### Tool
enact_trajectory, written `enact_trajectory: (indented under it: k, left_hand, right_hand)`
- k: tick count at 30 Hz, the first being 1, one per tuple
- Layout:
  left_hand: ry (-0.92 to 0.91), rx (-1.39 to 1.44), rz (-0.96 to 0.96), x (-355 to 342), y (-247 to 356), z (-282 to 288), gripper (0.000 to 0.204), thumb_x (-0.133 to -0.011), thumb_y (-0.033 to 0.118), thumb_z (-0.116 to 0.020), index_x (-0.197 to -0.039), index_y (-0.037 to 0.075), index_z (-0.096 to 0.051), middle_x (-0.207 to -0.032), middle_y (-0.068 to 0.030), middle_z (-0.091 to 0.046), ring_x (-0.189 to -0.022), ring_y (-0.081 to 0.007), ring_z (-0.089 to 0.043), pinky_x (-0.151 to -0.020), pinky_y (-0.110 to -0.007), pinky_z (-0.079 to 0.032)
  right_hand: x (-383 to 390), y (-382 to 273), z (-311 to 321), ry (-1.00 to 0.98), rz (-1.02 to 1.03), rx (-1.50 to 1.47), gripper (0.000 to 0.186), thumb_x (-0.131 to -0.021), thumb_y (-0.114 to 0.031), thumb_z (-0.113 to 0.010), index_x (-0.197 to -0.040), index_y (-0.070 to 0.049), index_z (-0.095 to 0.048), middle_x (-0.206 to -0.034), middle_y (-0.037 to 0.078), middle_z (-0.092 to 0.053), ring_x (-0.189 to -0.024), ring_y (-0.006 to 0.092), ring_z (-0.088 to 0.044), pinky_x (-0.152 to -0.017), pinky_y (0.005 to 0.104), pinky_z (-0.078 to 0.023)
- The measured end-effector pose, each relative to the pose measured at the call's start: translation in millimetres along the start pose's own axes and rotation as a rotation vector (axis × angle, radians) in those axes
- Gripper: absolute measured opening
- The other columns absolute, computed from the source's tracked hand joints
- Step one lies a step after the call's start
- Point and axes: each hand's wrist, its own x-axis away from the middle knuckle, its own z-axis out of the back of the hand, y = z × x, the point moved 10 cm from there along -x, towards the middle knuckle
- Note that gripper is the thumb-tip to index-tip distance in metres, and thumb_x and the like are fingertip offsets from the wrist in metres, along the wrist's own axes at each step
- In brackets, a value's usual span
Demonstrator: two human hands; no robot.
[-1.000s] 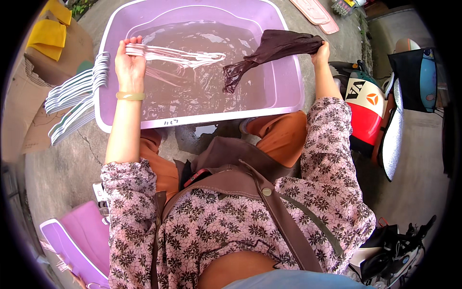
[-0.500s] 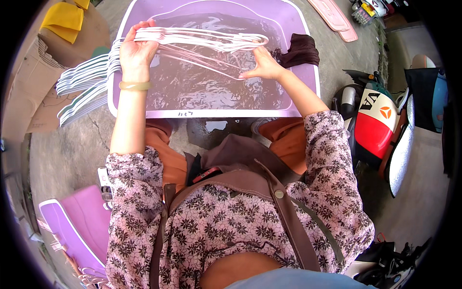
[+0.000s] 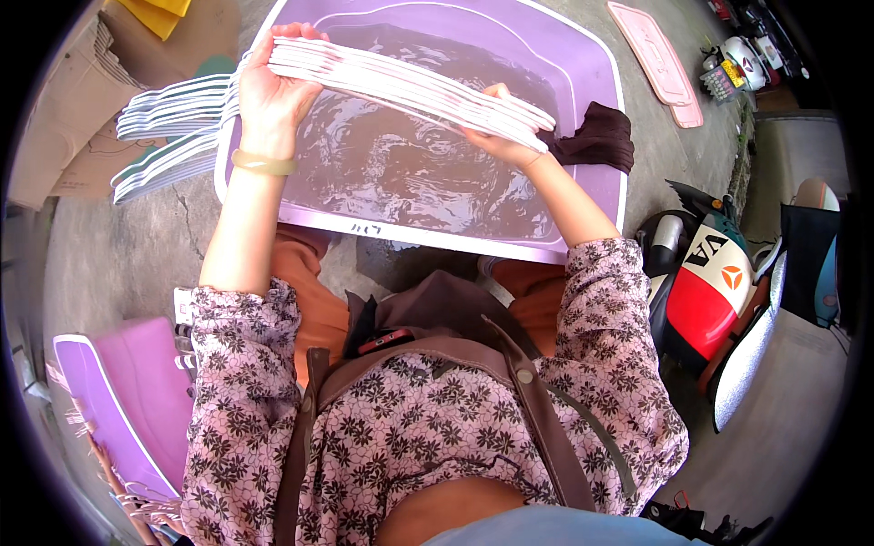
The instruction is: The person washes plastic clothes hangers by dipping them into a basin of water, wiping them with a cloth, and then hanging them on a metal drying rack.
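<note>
A bundle of several white hangers (image 3: 414, 82) is held level over a purple tub (image 3: 601, 196) full of dark brown water. My left hand (image 3: 264, 91) grips the bundle's left end; a pale bangle sits on that wrist. My right hand (image 3: 496, 141) holds the bundle near its right end. A dark brown wet cloth (image 3: 596, 136) is draped over the tub's right rim, just beyond my right hand.
More white hangers (image 3: 168, 123) lie stacked on the ground left of the tub, beside cardboard (image 3: 68, 100). A second purple tub (image 3: 109, 400) sits at lower left. A scooter (image 3: 715, 282) stands at right. Pink lids (image 3: 660, 59) lie at upper right.
My right hand let go of the brown cloth, leaving it on the tub's rim, and took the hangers. Both hands have lifted the bundle out of the water.
</note>
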Motion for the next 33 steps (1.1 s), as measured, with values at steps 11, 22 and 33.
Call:
enact_trajectory:
  k: [11, 22, 33]
  left_hand:
    - [0.555, -0.620, 0.261, 15.4, -63.1, 94.1, 0.085, -0.084, 0.031, -0.059, -0.135, -0.009, -0.005, -0.135, -0.0324, -0.017, -0.126, -0.0410, -0.026, -0.105, -0.048, -0.024]
    - [0.642, -0.444, 0.165, 36.7, -79.0, 80.6, 0.039, -0.086, 0.014, -0.050, -0.119, -0.002, -0.036, -0.122, -0.0267, -0.040, -0.115, -0.0376, -0.042, -0.098, -0.048, -0.037]
    - [0.863, -0.544, 0.419, 39.3, -133.1, 144.0, 0.066, -0.091, 0.046, -0.034, -0.129, -0.008, -0.028, -0.123, -0.0219, -0.044, -0.112, -0.0322, -0.046, -0.103, -0.047, -0.025]
  right_hand:
    - [108.9, 169.9, -154.4, -0.343, -1.030, -0.442, 0.032, -0.072, -0.015, -0.060, -0.100, -0.001, -0.055, -0.088, 0.006, -0.060, -0.079, 0.0153, -0.056, -0.071, 0.0253, -0.044]
    - [168.8, 213.4, -234.7, -0.677, -1.079, 0.103, 0.051, -0.070, -0.023, -0.063, -0.111, 0.006, -0.052, -0.099, 0.022, -0.061, -0.087, 0.0315, -0.062, -0.071, 0.0370, -0.051]
    - [30.9, 76.0, -84.3, -0.511, -0.985, -0.357, 0.040, -0.062, -0.021, -0.067, -0.091, 0.004, -0.057, -0.080, 0.014, -0.062, -0.072, 0.0207, -0.060, -0.065, 0.0309, -0.048]
